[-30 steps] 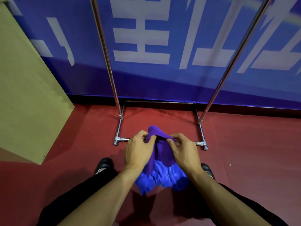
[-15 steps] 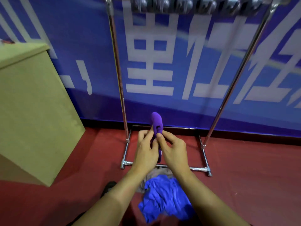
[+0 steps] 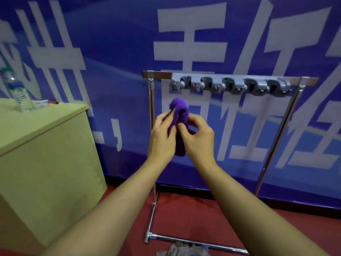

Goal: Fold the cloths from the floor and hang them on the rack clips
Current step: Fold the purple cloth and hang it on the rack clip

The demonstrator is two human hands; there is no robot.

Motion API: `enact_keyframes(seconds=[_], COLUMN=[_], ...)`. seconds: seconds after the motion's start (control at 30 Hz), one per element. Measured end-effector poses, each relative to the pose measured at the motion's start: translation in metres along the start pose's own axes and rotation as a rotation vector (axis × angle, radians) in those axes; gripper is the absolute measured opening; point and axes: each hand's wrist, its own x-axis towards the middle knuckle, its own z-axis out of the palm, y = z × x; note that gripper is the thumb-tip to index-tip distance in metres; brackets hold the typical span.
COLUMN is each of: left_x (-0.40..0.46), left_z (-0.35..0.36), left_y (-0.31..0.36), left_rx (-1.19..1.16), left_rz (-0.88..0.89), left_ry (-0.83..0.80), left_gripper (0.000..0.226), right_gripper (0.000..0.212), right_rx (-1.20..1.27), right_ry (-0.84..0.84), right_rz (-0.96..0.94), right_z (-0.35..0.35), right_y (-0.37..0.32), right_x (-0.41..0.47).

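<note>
At the near edge a grey cloth (image 3: 181, 248) lies on the red floor (image 3: 212, 217). Further off, the left hand (image 3: 162, 133) and right hand (image 3: 196, 134) pinch the folded purple cloth (image 3: 180, 115) below the rack clips (image 3: 228, 85); a loose pinch could let the fold spring open. Far left stands a tan cabinet (image 3: 46, 154); a blue banner (image 3: 114, 43) hangs behind.

We see a big blue wall banner (image 3: 114, 43) with huge white letters, a dark red floor (image 3: 193, 215) below it, and a light green cabinet (image 3: 46, 154) on our left with a water bottle (image 3: 17, 89) on top.
</note>
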Motion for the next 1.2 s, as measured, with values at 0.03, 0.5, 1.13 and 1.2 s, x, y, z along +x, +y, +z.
enact_keyframes(seconds=[0.03, 0.5, 1.13, 1.2], left_x=[0.013, 0.143, 0.146, 0.144], left_z=[0.001, 0.004, 0.032, 0.034], left_y=[0.003, -0.007, -0.035, -0.042], left_rx=[0.003, 0.23, 0.271, 0.25], left_rz=[0.02, 0.08, -0.062, -0.104], left_ry=[0.005, 0.199, -0.06, -0.074], left_gripper=[0.047, 0.05, 0.076, 0.074], right_gripper=[0.018, 0.032, 0.047, 0.048], right_rx=[-0.002, -0.303, -0.256, -0.242], right_ry=[0.026, 0.184, -0.078, -0.133], right_rz=[0.001, -0.151, 0.003, 0.021], right_z=[0.004, 0.034, 0.045, 0.044], right_y=[-0.004, 0.003, 0.038, 0.045], right_x=[0.012, 0.126, 0.14, 0.135])
